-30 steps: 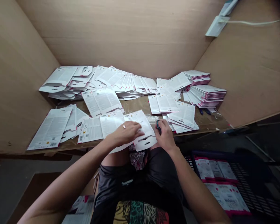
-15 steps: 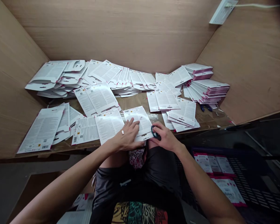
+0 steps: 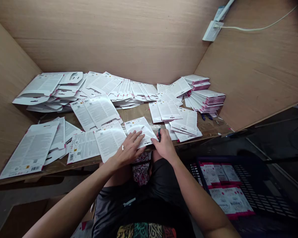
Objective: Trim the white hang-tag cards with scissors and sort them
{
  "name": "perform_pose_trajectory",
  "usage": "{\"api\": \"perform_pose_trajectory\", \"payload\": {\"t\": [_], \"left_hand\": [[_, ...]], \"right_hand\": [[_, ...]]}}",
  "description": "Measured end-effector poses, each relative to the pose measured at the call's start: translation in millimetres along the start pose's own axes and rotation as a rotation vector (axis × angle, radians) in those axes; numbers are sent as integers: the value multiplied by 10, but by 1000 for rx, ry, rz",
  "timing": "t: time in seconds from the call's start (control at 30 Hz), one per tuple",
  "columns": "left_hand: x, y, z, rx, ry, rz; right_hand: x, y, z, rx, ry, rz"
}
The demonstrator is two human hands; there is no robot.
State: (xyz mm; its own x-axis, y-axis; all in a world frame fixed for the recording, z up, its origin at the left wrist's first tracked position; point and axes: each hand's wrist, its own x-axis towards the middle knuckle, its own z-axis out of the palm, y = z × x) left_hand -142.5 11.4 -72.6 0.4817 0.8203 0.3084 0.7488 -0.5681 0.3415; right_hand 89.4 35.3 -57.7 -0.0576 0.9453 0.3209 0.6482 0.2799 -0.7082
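here the left hand (image 3: pixel 129 149) lies flat on the card (image 3: pixel 141 130), right hand (image 3: pixel 165 145) pinching a teal ring (image 3: pixel 159 133) beside it.

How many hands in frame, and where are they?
2. The left hand lies flat on a white card at the table's front edge. The right hand is at that card's right edge, holding a small dark object. None other visible.

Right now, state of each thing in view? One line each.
left hand: flat on the card, fingers spread
right hand: at the card's right edge, holding a small dark tool
card: lying flat at the table's front edge, printed side up
tall stack: neatly piled, back right
crate: on the floor, holding packed cards
wall socket: cable plugged in
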Motion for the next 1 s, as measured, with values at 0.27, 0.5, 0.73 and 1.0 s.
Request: {"api": "perform_pose_trajectory", "payload": {"t": [0.27, 0.5, 0.73, 1.0], "left_hand": [[-11, -30, -442, -127, 236, 36], [-728, -664, -769, 77, -57, -20], [-582, -378, -293, 112, 8, -101], [-517, -335, -276, 146, -3, -110]], "right_hand": [[543, -10, -241, 316, 231, -15], [817, 94, -968, -17, 397, -88], [-86, -261, -115, 813, -442, 166], [-117, -43, 82, 814, -398, 195]]}}
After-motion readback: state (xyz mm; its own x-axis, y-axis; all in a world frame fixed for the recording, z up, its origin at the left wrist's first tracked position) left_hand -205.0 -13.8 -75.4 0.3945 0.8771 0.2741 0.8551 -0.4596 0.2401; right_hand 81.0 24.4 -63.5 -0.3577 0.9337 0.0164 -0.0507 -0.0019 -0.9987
